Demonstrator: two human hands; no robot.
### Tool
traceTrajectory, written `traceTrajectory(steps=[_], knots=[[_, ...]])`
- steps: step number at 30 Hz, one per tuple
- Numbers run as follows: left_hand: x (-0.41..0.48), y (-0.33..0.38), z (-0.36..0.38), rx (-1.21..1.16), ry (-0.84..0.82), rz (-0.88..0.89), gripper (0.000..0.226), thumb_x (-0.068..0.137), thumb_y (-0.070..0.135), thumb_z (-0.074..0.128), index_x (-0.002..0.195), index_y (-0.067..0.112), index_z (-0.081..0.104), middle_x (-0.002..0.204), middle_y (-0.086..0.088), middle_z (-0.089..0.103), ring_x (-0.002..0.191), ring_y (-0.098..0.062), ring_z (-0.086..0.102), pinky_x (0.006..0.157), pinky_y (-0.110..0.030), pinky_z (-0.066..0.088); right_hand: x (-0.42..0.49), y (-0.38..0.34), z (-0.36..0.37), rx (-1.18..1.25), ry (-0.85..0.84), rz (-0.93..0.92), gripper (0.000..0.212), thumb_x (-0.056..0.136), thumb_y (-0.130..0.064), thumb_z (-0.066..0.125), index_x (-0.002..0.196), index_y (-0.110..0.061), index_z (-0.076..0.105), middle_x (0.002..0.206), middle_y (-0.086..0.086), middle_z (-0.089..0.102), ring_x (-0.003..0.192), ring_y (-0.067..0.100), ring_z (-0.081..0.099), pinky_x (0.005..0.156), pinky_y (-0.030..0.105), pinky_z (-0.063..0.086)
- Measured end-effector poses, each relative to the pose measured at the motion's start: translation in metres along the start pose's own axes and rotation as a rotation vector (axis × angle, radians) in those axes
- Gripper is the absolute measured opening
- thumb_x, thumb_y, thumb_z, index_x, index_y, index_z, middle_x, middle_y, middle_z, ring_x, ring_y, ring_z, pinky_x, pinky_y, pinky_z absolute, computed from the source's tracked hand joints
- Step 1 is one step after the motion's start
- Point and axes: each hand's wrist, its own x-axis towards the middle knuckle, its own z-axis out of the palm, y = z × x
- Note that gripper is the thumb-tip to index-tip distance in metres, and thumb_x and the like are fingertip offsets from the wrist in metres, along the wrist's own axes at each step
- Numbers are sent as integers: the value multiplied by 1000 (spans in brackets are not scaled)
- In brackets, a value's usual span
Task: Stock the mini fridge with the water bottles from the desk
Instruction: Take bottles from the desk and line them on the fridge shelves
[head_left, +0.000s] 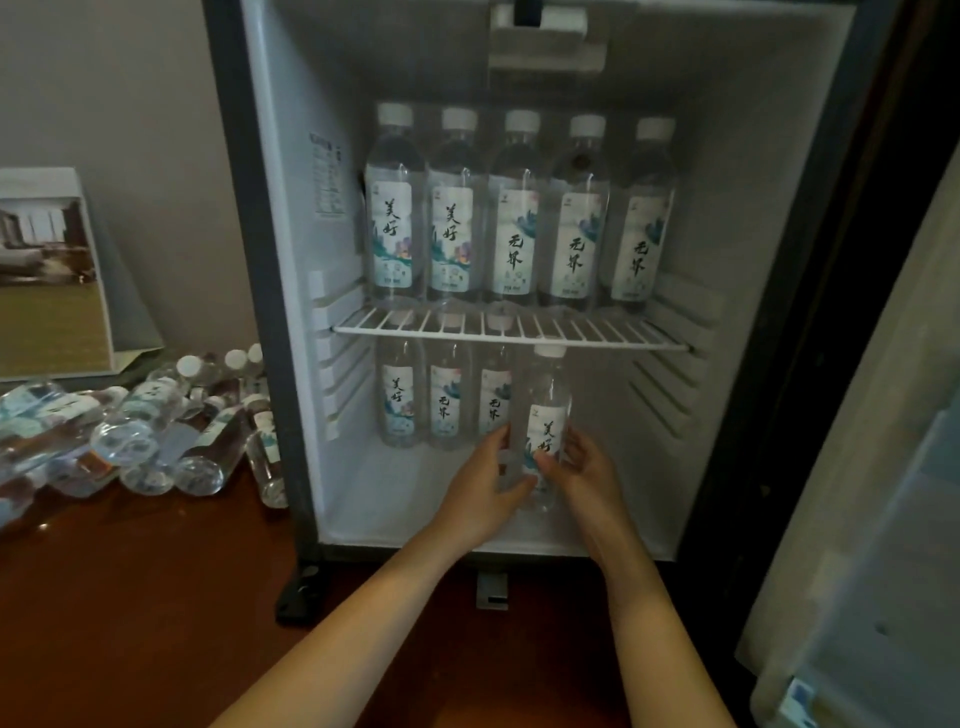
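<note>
Both forearms reached in from the bottom of the shot, so that's where it started. Size-wise though, the mini fridge (519, 78) was the big thing, door swung wide open to the right, sitting on the reddish counter (130, 597). Its wire shelf (511, 330) split the inside in two. Top half had five water bottles standing in a neat row, touching shoulder to shoulder and filling the width. Bottom half had three more lined up at the back left, with bare floor to their right.

Left of the fridge, the pile of bottles (156, 436) lay jumbled on its side on the counter, right up against the fridge wall, with a propped-up photo card (47, 270) behind it.

Now the actual step: both hands were on one bottle (545, 415), upright, just in front and to the right of the lower three. Left hand (483, 488) was wrapped around its lower left side, right hand (582, 467) pinched its right side, thumb across the label. Couldn't tell if the base was already touching the fridge floor or a hair above it.

So I'd call this placing bottle four of the lower row. Next move, I reckon, was to slide it back in line beside the third one, label facing out, let go without knocking the neighbours, then grab another from the pile. Plenty left there, so maybe halfway done.
</note>
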Motion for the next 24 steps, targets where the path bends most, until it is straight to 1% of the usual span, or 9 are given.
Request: traceTrajectory(steps=[2, 5, 8, 11, 13, 15, 18, 20, 24], knots=[[10, -4, 2, -6, 5, -12, 58, 89, 17, 60, 140, 21, 31, 120, 13, 46, 110, -4, 47, 93, -21, 41, 10, 3, 1, -24, 14, -16, 37, 86, -1, 61, 112, -24, 50, 103, -9, 61, 95, 6, 61, 78, 19, 49], [21, -12, 6, -2, 5, -7, 58, 89, 15, 59, 140, 19, 31, 122, 11, 46, 113, -7, 49, 99, -28, 43, 21, 9, 2, -73, 24, -43, 40, 86, 2, 60, 116, -22, 48, 103, -10, 60, 94, 1, 59, 79, 19, 49], [28, -20, 11, 8, 42, 12, 54, 90, 15, 59, 138, 18, 34, 121, 12, 47, 113, -6, 49, 98, -26, 43, 30, 14, 2, -77, 32, -57, 41, 86, 4, 59, 117, -19, 47, 103, -8, 61, 93, 1, 60, 81, 21, 50], [33, -26, 14, 16, 88, -5, 48, 90, 18, 58, 134, 16, 40, 124, 5, 53, 110, -9, 53, 95, -26, 45, 38, 18, 2, -82, 35, -66, 41, 86, 3, 59, 117, -20, 46, 105, -6, 62, 94, 2, 60, 84, 22, 50], [37, -29, 14, 24, 104, -22, 43, 89, 18, 59, 130, 13, 44, 124, -1, 57, 108, -13, 56, 93, -27, 46, 43, 20, 3, -89, 29, -83, 42, 86, 3, 59, 119, -19, 45, 108, -4, 62, 96, 5, 61, 86, 23, 51], [43, -32, 12, 53, 111, -42, 40, 89, 13, 59, 127, 11, 47, 122, -6, 59, 109, -18, 58, 91, -27, 46, 49, 23, 4, -93, 43, -90, 46, 86, 4, 59, 124, -18, 44, 114, 3, 61, 102, 14, 61, 90, 30, 50], [50, -35, 9, 80, 93, -75, 43, 88, 3, 54, 130, 6, 45, 123, -11, 59, 111, -22, 58, 89, -22, 42, 60, 26, 5, -127, 75, -89, 47, 86, 3, 59, 127, -13, 43, 117, 6, 58, 104, 18, 59, 94, 36, 49], [53, -37, 7, 52, 52, -85, 47, 88, -1, 52, 133, 5, 43, 126, -13, 57, 111, -24, 58, 91, -22, 42, 66, 28, 5, -155, 85, -90, 50, 87, 1, 59, 131, -12, 41, 119, 5, 57, 108, 20, 58, 97, 39, 48], [54, -40, 4, 10, -16, -90, 53, 87, -5, 52, 137, 7, 39, 131, -12, 52, 114, -25, 56, 95, -22, 42, 76, 30, 8, -194, 82, -73, 53, 89, -2, 56, 137, -13, 35, 125, 6, 55, 112, 19, 56, 97, 35, 46]])
